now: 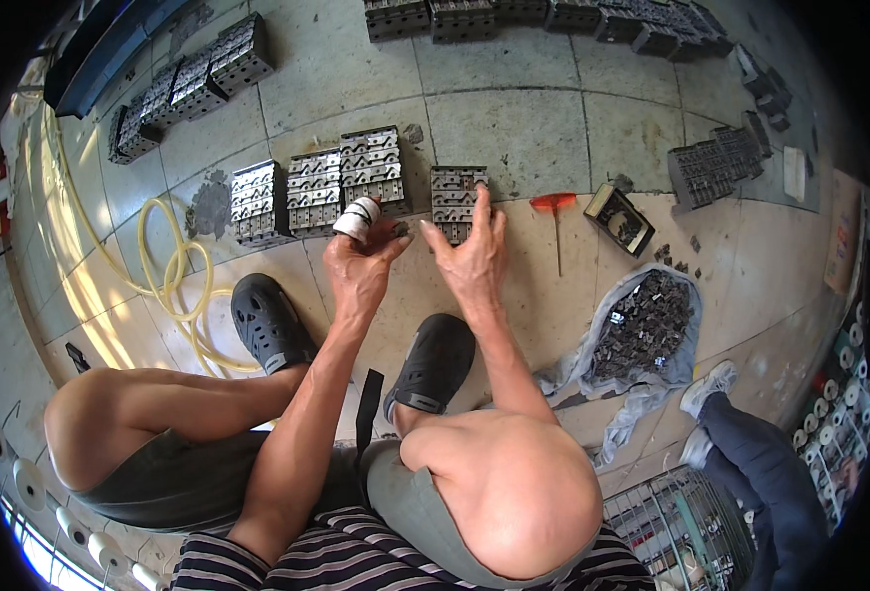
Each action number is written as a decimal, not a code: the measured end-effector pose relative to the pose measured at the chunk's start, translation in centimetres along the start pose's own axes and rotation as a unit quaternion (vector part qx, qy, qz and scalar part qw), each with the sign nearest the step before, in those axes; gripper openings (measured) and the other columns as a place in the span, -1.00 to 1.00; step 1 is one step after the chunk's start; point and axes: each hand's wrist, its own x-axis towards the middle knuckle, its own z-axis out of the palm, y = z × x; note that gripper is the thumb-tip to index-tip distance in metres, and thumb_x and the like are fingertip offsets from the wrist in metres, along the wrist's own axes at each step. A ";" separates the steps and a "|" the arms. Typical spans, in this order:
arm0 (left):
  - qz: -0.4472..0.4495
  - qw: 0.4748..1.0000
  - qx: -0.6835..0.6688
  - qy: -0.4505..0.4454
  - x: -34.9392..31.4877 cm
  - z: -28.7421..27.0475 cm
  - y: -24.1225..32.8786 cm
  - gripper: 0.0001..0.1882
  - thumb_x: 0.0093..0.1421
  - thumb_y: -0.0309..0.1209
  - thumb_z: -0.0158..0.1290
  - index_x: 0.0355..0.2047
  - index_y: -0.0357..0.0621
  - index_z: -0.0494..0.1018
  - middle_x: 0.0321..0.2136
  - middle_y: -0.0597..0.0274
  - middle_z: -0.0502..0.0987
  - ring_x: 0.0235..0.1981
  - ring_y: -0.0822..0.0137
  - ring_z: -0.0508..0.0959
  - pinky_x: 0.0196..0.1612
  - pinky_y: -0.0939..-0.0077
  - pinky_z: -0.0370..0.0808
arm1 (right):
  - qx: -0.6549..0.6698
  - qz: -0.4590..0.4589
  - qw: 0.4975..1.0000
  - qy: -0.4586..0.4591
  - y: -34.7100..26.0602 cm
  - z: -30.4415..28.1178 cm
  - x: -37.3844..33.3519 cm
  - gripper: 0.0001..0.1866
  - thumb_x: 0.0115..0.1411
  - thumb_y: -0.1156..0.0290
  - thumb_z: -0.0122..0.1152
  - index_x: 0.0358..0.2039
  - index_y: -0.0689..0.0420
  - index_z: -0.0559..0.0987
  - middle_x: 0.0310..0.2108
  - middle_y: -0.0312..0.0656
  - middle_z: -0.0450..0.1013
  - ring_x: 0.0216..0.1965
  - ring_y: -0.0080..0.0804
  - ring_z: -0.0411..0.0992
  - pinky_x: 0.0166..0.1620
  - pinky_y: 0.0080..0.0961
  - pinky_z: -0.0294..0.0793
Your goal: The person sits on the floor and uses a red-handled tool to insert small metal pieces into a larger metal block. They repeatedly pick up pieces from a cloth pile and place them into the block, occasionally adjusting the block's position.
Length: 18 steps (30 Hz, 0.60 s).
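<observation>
A metal block (451,187) with slotted grooves across its top lies on the tiled floor in front of me. My right hand (474,258) is over its near end, fingers apart, the index finger along the right edge and the thumb by the left. My left hand (358,276), one finger wrapped in white tape (357,219), pinches a small dark piece (399,229) between thumb and fingers. Close beyond that hand stand similar grooved blocks: a tall one (371,158), another beside it (313,187), and one set apart at the left (255,202).
Right of the block lie a red-handled T-shaped tool (555,204), a small black box (620,221) and a cloth sack of dark small parts (646,330). A yellow hose (171,261) coils at left. More blocks (193,84) line the far floor. Another person's legs (755,458) are at right.
</observation>
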 end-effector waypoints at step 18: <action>0.043 0.973 0.227 -0.024 -1.1 -1.7 -7.3 -0.61 0.09 -0.72 0.28 -0.03 -0.35 0.60 -0.24 0.17 0.76 -0.18 0.41 0.72 -0.09 0.46 0.68 | -0.038 -0.016 0.994 0.099 6.4 -4.6 4.0 -0.51 0.21 0.26 0.47 0.04 0.29 0.56 -0.09 0.07 0.57 -0.06 0.05 0.53 0.08 -0.09 0.51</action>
